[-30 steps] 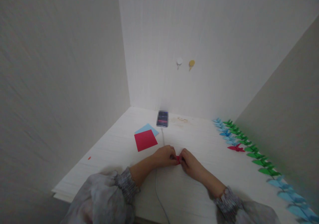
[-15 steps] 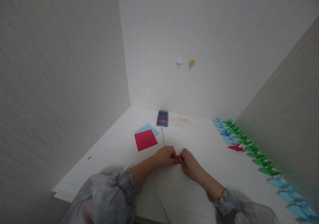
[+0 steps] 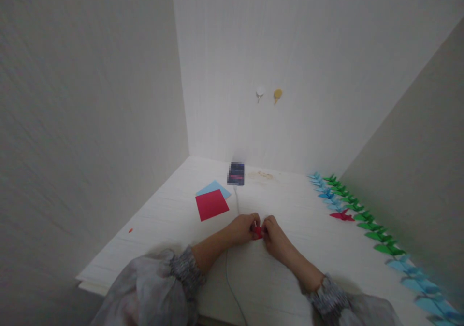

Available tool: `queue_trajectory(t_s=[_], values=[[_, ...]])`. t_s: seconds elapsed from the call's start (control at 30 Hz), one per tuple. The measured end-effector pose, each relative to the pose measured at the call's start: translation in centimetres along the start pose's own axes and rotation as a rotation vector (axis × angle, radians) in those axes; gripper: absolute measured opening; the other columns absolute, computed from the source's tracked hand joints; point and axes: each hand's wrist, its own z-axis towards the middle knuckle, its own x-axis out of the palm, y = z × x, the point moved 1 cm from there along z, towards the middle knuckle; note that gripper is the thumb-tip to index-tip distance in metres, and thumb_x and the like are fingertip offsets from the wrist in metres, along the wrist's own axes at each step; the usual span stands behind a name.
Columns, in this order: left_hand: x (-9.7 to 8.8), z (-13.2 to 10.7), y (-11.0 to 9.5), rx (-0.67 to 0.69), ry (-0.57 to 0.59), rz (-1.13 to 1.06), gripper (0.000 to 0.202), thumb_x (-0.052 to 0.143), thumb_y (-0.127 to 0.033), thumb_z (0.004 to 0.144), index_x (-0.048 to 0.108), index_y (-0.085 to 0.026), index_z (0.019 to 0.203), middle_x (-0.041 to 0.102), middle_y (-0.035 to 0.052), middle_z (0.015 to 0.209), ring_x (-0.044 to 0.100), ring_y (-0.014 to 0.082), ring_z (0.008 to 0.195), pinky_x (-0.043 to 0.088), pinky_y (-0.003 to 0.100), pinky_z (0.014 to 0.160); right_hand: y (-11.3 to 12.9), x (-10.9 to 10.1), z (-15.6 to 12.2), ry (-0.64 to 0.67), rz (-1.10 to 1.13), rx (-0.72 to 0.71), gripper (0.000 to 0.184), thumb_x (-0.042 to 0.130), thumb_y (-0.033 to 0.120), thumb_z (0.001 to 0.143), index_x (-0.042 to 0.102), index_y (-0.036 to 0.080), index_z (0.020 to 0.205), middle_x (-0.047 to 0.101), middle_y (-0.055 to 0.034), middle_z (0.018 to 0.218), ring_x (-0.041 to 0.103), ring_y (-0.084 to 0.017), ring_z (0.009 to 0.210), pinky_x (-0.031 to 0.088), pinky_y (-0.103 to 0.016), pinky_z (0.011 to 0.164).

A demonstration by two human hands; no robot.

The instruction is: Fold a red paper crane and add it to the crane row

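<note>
A small folded piece of red paper (image 3: 257,233) sits between my two hands above the white table. My left hand (image 3: 243,229) pinches its left side, with the fingers curled round it. On the right side, my right hand (image 3: 274,236) grips it between thumb and fingertips. Much of the paper is hidden by the fingers, so its exact folded shape is unclear. Up and to the left of my left hand, a flat red paper square (image 3: 212,205) overlaps a light blue paper sheet (image 3: 215,188).
A phone-like device (image 3: 236,174) with a blurred screen stands near the back wall, its cable (image 3: 232,287) running forward under my left arm. Rows of green (image 3: 380,236) and blue folded paper birds (image 3: 416,283) line the right side, with one red bird (image 3: 342,216). Two hooks (image 3: 277,94) hang on the wall.
My left fingers have lifted and spread slightly, exposing more of the red folded paper. The right hand stays nearly in place. The camera view has shifted a little.
</note>
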Motion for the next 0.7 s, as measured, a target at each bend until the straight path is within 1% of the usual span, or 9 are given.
queue_trajectory(t_s=[0.07,0.17,0.23,0.4,0.53,0.6,0.7], values=[[0.0,0.1,0.0,-0.019,0.026,-0.004,0.026,0.056,-0.031,0.065,0.049,-0.017,0.086,0.055,-0.0025,0.064,0.046,0.0087,0.054,0.031,0.019,0.050,-0.1,-0.1,0.1,-0.003,0.008,0.067,0.020,0.040,-0.003,0.057,0.041,0.017,0.061,0.044,-0.0022,0.068,0.045,-0.014,0.063,0.039,-0.025,0.055],[-0.1,0.1,0.0,-0.034,0.044,-0.008,0.025,0.057,-0.032,0.065,0.050,-0.017,0.084,0.053,-0.0035,0.063,0.045,0.0080,0.055,0.031,0.019,0.050,-0.3,-0.4,0.5,0.021,0.013,0.176,0.018,0.044,0.000,0.055,0.042,0.017,0.061,0.043,0.0007,0.063,0.043,-0.013,0.057,0.035,-0.023,0.050],[0.0,0.2,0.1,-0.032,0.042,-0.017,0.023,0.057,-0.032,0.064,0.052,-0.016,0.081,0.053,-0.0032,0.062,0.044,0.0079,0.055,0.032,0.019,0.051,-0.4,-0.6,0.6,0.036,0.016,0.208,0.019,0.044,0.000,0.054,0.044,0.017,0.062,0.042,0.0019,0.061,0.042,-0.012,0.055,0.033,-0.022,0.048],[0.2,0.4,0.5,-0.029,0.059,-0.046,0.016,0.057,-0.022,0.061,0.057,-0.015,0.076,0.053,-0.0031,0.062,0.045,0.0077,0.056,0.032,0.018,0.051,-0.5,-0.9,0.7,0.026,-0.002,0.223,0.022,0.045,0.000,0.052,0.049,0.017,0.066,0.044,0.0009,0.065,0.042,-0.011,0.053,0.033,-0.021,0.048],[0.3,0.5,0.4,-0.006,0.059,-0.051,0.017,0.056,-0.018,0.062,0.061,-0.015,0.077,0.054,-0.0025,0.061,0.045,0.0075,0.055,0.032,0.018,0.052,-0.7,-0.9,0.5,0.007,-0.030,0.188,0.022,0.046,-0.001,0.053,0.052,0.017,0.065,0.045,-0.0006,0.070,0.044,-0.011,0.056,0.035,-0.021,0.051],[0.2,0.5,0.3,-0.009,0.066,-0.064,0.018,0.056,-0.018,0.061,0.063,-0.015,0.077,0.055,-0.0019,0.060,0.045,0.0076,0.055,0.032,0.018,0.052,-0.8,-1.1,0.5,0.009,-0.035,0.175,0.021,0.047,0.000,0.054,0.053,0.017,0.065,0.046,-0.0003,0.069,0.044,-0.011,0.056,0.035,-0.022,0.052],[0.2,0.5,0.3,-0.033,0.081,-0.092,0.019,0.057,-0.015,0.060,0.065,-0.015,0.077,0.056,-0.0016,0.059,0.046,0.0079,0.054,0.033,0.018,0.052,-0.9,-1.4,0.5,0.036,-0.037,0.192,0.021,0.047,0.000,0.053,0.054,0.017,0.064,0.046,0.0006,0.066,0.043,-0.011,0.054,0.034,-0.021,0.051]])
